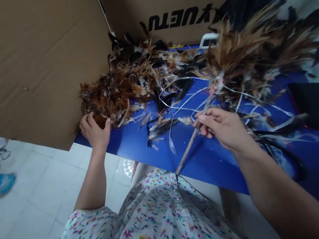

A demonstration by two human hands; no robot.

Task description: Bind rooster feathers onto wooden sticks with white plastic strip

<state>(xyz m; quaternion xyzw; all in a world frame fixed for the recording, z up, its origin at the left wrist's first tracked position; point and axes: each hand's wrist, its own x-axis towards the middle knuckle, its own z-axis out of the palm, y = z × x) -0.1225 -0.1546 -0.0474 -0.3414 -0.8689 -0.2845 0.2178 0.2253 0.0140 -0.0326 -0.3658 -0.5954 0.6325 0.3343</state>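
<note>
My right hand (223, 127) is closed around the thin stick of a feather duster (234, 49), which slants from my lap up to the right. Brown and black feathers fan out at its far end, with pinkish-red wrapping where they meet the stick. My left hand (95, 131) rests at the near left end of a pile of loose reddish-brown feathers (115, 88). Its thumb and fingers are spread, touching the pile. White plastic strands (185, 101) trail across the blue tabletop (164, 149) beneath the duster.
Tall cardboard panels (33, 67) wall in the left and back of the table. A black flat pad (317, 106) lies at the right, near a loop of black strips (300, 166). A white-framed object (208, 40) stands at the back. A bucket (1, 183) sits on the floor.
</note>
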